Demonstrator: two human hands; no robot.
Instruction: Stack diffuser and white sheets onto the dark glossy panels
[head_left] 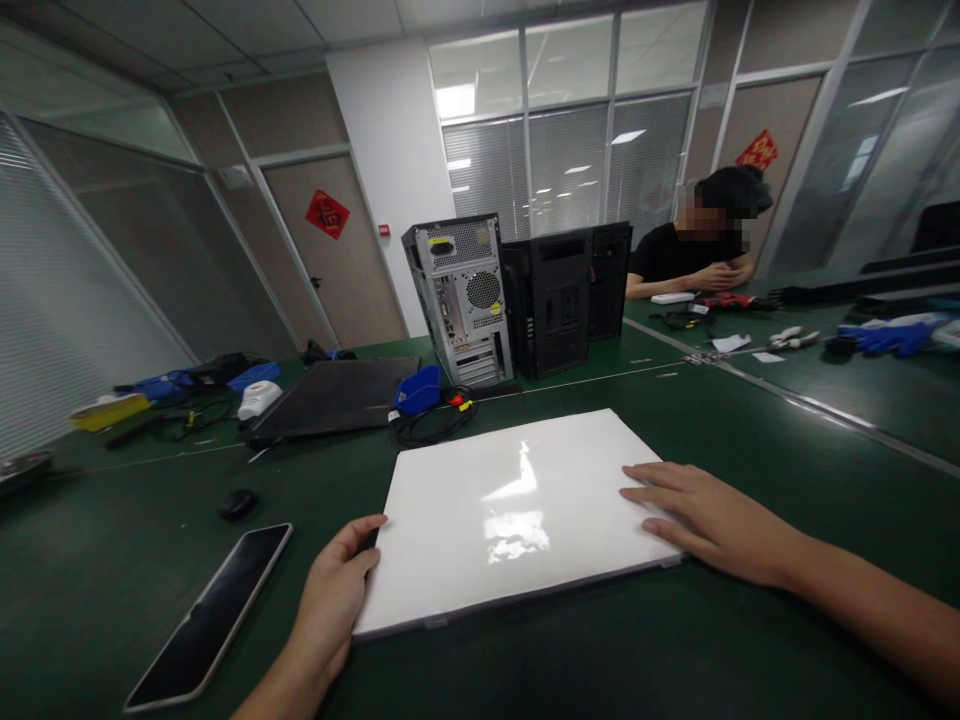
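A closed white laptop (510,510) lies flat on the green table (675,650) right in front of me. My left hand (330,600) grips its near left corner, thumb on the lid and fingers curled under the edge. My right hand (705,520) rests flat on the lid's right side, fingers stretched out and apart.
A black phone (214,615) lies face up at the near left, a small black mouse (237,503) beyond it. Behind the laptop stand computer towers (461,300), a blue bin (418,390) with cables and a dark panel (337,397). A person sits at the far right.
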